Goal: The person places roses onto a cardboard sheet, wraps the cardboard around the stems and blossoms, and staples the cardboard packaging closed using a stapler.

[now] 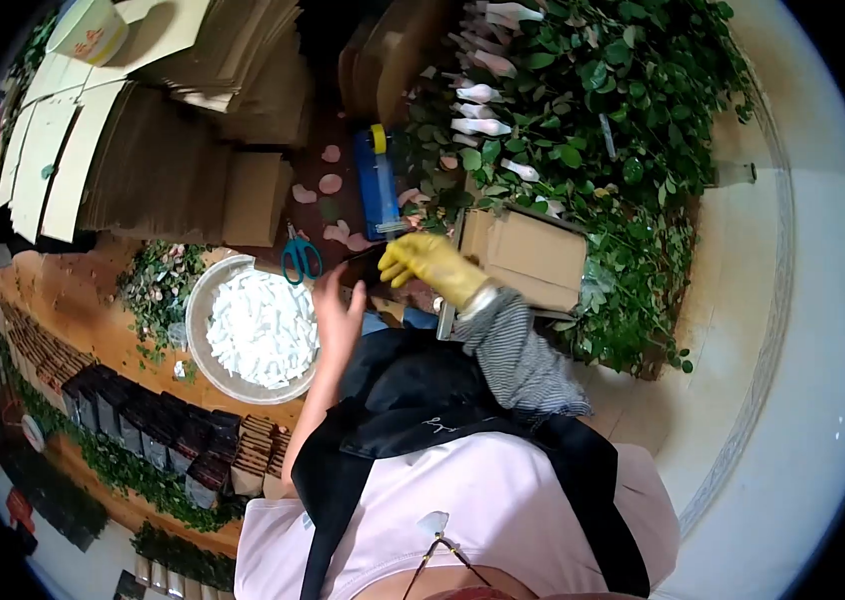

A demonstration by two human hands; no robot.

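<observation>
My bare left hand (pixel 340 308) is beside the rim of a round tub (pixel 195 352) full of short white tubes (pixel 255 330). Its thumb stands apart from the stretched index finger. A dark thing (pixel 367 268) lies between my two hands, too dim to name; my left fingertips are close to it. My right hand (pixel 433 268), in a yellow glove, has its fingers curled together at the near end of a blue tape dispenser (pixel 371 185). Whatever those fingers hold is hidden. Teal-handled scissors (pixel 300 258) lie just beyond my left hand.
An open cardboard box (pixel 525 258) stands right of my glove. Leafy rose stems with pale wrapped heads (pixel 481 127) are heaped behind it. Stacked cardboard (pixel 158 165) and a paper cup (pixel 89 32) are far left. Pink petals (pixel 331 184) litter the table. Dark-wrapped bundles (pixel 148 425) line the left floor.
</observation>
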